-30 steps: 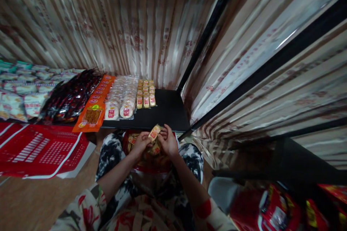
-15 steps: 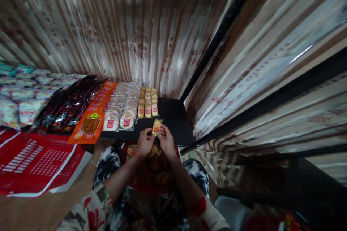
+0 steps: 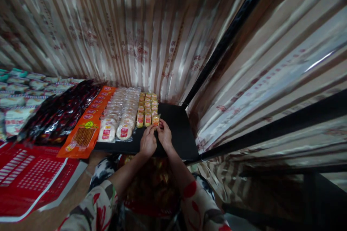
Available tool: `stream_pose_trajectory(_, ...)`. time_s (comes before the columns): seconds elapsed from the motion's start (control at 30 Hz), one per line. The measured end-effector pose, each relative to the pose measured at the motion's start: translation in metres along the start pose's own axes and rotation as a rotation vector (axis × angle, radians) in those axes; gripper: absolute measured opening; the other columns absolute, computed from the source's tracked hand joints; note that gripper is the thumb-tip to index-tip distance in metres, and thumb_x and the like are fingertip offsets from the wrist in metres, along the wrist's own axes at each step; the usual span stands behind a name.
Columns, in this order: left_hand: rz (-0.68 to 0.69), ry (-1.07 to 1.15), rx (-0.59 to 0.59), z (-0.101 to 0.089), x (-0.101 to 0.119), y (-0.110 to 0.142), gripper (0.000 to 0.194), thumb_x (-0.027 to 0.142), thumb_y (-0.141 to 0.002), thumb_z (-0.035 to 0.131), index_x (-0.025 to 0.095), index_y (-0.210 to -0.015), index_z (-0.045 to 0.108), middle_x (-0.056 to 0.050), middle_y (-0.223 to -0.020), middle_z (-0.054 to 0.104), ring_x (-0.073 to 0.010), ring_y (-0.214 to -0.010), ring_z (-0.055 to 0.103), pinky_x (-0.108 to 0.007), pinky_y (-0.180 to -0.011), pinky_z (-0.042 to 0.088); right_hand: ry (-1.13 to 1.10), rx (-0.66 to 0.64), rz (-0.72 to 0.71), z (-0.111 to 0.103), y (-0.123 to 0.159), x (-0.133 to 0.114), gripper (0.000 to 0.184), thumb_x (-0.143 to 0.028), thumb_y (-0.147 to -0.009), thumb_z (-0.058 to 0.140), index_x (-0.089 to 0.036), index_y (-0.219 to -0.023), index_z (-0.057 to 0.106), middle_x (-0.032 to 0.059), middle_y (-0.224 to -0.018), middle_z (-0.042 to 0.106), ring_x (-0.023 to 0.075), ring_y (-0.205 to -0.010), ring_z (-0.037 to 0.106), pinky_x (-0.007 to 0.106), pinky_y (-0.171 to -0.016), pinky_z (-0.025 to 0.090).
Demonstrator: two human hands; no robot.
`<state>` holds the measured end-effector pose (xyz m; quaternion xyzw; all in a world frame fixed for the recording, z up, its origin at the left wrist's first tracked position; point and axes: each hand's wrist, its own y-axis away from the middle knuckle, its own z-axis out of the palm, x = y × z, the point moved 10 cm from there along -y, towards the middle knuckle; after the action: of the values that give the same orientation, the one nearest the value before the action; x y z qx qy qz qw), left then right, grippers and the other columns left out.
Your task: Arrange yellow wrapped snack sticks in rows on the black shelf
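Note:
Both hands meet at a small yellow snack packet with a red label. It is at the front of the right-hand column of similar yellow packets on the black shelf. My left hand pinches the packet's lower left edge, and my right hand has its fingers closed on the right side. Whether the packet rests fully on the shelf I cannot tell. Just left of the yellow packets stand two rows of round white crackers in clear wrappers. Below my forearms, more wrapped packets sit in a dim red container.
An orange snack bag, dark shiny packets and white bags continue along the shelf leftward. A red sheet hangs at the lower left. Striped plastic curtain backs the shelf; a black post rises at its right corner.
My hands have carried the yellow packet forward from the shelf's front edge to the front of the right column. The view has shifted slightly.

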<state>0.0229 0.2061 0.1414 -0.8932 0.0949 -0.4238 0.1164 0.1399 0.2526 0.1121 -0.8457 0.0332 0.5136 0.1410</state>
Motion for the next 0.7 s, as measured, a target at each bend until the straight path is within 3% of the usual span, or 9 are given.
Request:
stream_pose_trajectory(0.23,0.030,-0.030,-0.015,0.007,-0.010,-0.004,0.052,0.002,-0.073,0.038,0.014,-0.123,0.049,-0.011,-0.130,0.047,-0.0214,-0.122,0.040,-0.038,-0.107,0.032,0.106,-0.010,-0.047,0.007,0.001,-0.007,0.040,-0.023,-0.078,0.046,-0.020,-0.118,0.052,0.0095,-0.106,0.056,0.0184,-0.093,0.056,0.029,-0.072,0.052)
stream_pose_trajectory(0.5,0.025,-0.029,0.016,0.006,-0.014,-0.004,0.053,0.003,-0.073,0.038,0.016,-0.123,0.049,-0.009,-0.130,0.047,-0.0203,-0.121,0.042,-0.037,-0.106,0.033,0.208,-0.020,-0.121,0.012,0.004,-0.012,0.045,-0.023,-0.082,0.042,-0.020,-0.127,0.045,0.0110,-0.114,0.054,0.0212,-0.102,0.052,0.035,-0.087,0.046)
stream_pose_trajectory(0.7,0.063,-0.064,0.025,-0.002,-0.009,0.004,0.046,0.002,-0.072,0.037,0.013,-0.114,0.054,-0.010,-0.121,0.052,-0.0183,-0.115,0.045,-0.032,-0.103,0.035,0.218,0.007,-0.105,0.006,0.014,-0.013,0.050,-0.023,-0.081,0.042,-0.016,-0.131,0.039,0.0137,-0.122,0.049,0.0228,-0.111,0.045,0.038,-0.090,0.044)
